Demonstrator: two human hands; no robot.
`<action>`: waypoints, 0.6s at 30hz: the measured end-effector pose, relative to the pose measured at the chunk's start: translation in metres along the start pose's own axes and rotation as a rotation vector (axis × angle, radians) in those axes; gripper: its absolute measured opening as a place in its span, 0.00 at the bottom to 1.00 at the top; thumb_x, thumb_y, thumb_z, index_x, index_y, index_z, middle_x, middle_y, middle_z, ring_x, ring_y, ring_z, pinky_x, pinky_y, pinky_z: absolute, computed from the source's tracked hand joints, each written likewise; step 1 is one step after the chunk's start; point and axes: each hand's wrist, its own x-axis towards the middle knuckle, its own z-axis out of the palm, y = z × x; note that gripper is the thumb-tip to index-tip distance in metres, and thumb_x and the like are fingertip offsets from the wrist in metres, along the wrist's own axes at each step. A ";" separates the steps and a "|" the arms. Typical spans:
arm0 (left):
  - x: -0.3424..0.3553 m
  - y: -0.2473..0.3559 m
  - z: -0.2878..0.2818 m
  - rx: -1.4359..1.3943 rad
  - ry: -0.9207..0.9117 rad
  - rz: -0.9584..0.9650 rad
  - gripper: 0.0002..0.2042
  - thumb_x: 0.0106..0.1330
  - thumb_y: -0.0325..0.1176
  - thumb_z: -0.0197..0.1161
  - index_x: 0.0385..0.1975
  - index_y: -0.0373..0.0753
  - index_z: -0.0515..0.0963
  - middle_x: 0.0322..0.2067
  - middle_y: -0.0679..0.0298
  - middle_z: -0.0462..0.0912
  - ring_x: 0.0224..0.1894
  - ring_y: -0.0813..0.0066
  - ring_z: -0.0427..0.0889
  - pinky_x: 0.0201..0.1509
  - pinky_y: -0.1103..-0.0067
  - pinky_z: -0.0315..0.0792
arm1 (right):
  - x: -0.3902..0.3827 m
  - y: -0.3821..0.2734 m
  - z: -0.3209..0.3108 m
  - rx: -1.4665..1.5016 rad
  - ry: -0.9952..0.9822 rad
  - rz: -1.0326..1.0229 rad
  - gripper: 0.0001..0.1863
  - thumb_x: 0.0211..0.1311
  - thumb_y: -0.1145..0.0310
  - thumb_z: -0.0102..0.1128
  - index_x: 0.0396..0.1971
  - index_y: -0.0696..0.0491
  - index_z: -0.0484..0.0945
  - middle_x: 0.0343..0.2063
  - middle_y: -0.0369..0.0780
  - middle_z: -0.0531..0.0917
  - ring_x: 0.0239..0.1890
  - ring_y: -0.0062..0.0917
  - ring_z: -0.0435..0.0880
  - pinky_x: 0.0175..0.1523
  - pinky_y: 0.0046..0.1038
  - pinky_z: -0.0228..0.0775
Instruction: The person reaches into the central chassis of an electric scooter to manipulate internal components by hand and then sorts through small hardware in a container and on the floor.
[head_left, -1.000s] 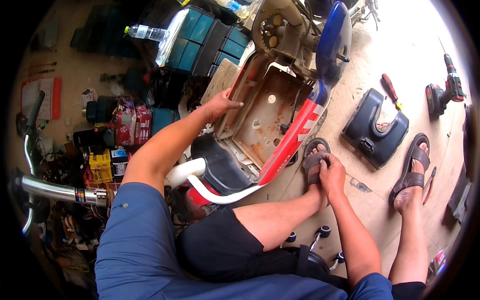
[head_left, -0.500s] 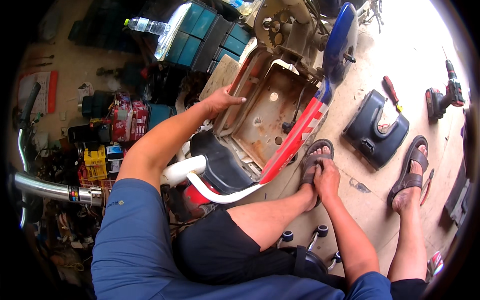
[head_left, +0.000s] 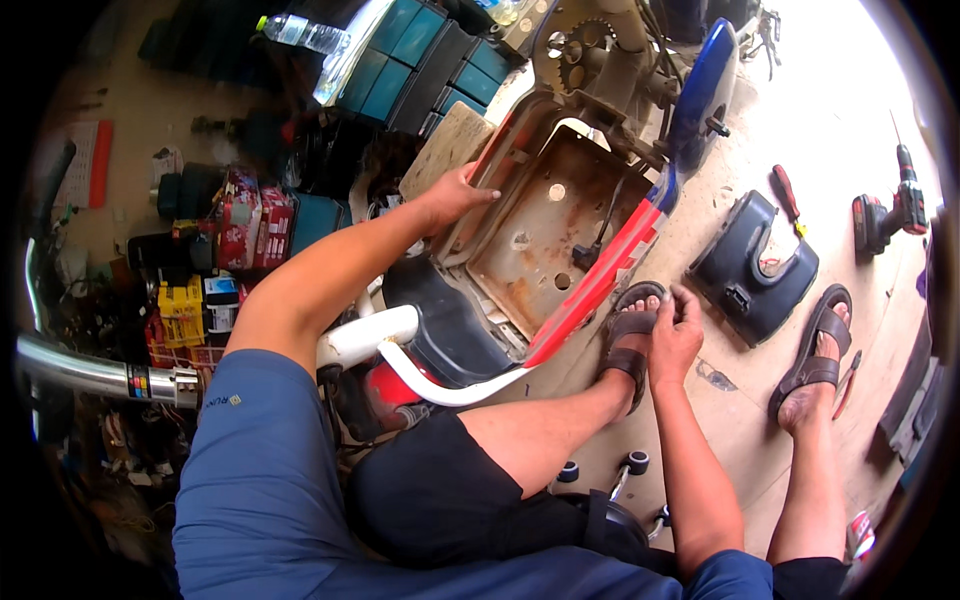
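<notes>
An electric scooter or small motorbike stands before me, its rusty open battery tray point(head_left: 505, 243) bare inside except for a black plug point(head_left: 586, 256) on a cable. My left hand point(head_left: 462, 198) grips the tray's left side rim, thumb over the edge and fingers hidden behind it. Along the tray's right side runs a red and white side panel point(head_left: 597, 283), with a blue panel point(head_left: 706, 95) beyond. My right hand point(head_left: 676, 340) is raised over my sandalled foot, fingers curled and fingertips together; whatever they may hold is too small to make out.
On the floor at right lie a black plastic cover point(head_left: 745, 265), a red-handled screwdriver point(head_left: 786, 192), a cordless drill point(head_left: 893, 205) and pliers point(head_left: 848, 383). Teal drawer boxes point(head_left: 402, 60) with a water bottle point(head_left: 303, 35) stand at far left. A chrome tube point(head_left: 100, 371) juts in at left.
My right hand has lifted off the sandal and moved slightly right and up, its fingertips now pointing away from me. My left hand keeps its place on the tray rim.
</notes>
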 end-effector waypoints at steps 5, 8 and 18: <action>0.000 -0.005 -0.003 0.014 0.015 -0.008 0.32 0.68 0.31 0.73 0.72 0.40 0.71 0.59 0.64 0.82 0.59 0.76 0.76 0.66 0.74 0.70 | -0.004 -0.103 0.001 -0.003 0.021 -0.615 0.08 0.70 0.80 0.64 0.47 0.59 0.83 0.38 0.44 0.85 0.36 0.29 0.87 0.43 0.28 0.80; 0.004 -0.023 -0.007 0.033 0.030 0.034 0.32 0.66 0.31 0.73 0.71 0.39 0.72 0.57 0.62 0.84 0.58 0.74 0.78 0.65 0.73 0.71 | -0.019 -0.162 0.028 -0.054 -0.211 -0.938 0.13 0.59 0.83 0.67 0.45 0.57 0.83 0.38 0.46 0.87 0.40 0.40 0.87 0.44 0.37 0.80; 0.010 -0.017 -0.009 0.145 0.073 0.062 0.34 0.62 0.36 0.75 0.70 0.39 0.73 0.55 0.55 0.86 0.57 0.68 0.81 0.65 0.73 0.72 | -0.028 -0.113 0.209 -0.958 -0.941 -0.679 0.09 0.63 0.71 0.61 0.37 0.54 0.89 0.37 0.50 0.90 0.44 0.45 0.91 0.49 0.44 0.84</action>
